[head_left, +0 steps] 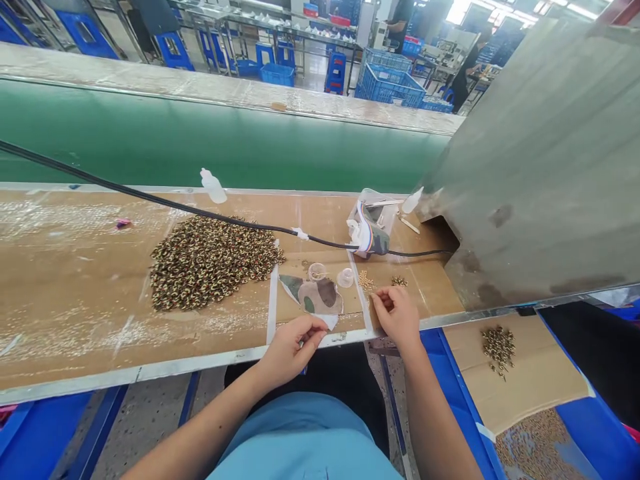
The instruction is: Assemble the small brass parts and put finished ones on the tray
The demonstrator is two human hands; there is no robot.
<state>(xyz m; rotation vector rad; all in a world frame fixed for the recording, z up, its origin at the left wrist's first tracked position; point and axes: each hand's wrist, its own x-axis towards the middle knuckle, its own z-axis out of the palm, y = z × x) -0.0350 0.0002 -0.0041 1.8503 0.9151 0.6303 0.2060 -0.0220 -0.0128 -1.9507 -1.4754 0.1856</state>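
My left hand (295, 345) is closed in a pinch at the bench's front edge, its fingertips by the white corner of a camouflage cloth (320, 295). Whatever it pinches is too small to make out. To its right, my right hand (399, 315) rests low over the cardboard surface, thumb and forefinger together, and I cannot make out anything between them. Just beyond it lie a little heap of tan pieces (365, 279) and a few dark-and-gold pieces (399, 281). Two small round clear dishes, one (317, 271) with a thin stick across it and another (345, 277), stand behind the cloth.
A large pile of small dark-and-gold parts (213, 261) covers the bench's left-middle. A black cable (240, 222) crosses above the bench. Squeeze bottles (213, 187) and a plastic box (373, 200) stand toward the green belt (250, 140). A metal housing (535, 173) blocks the right.
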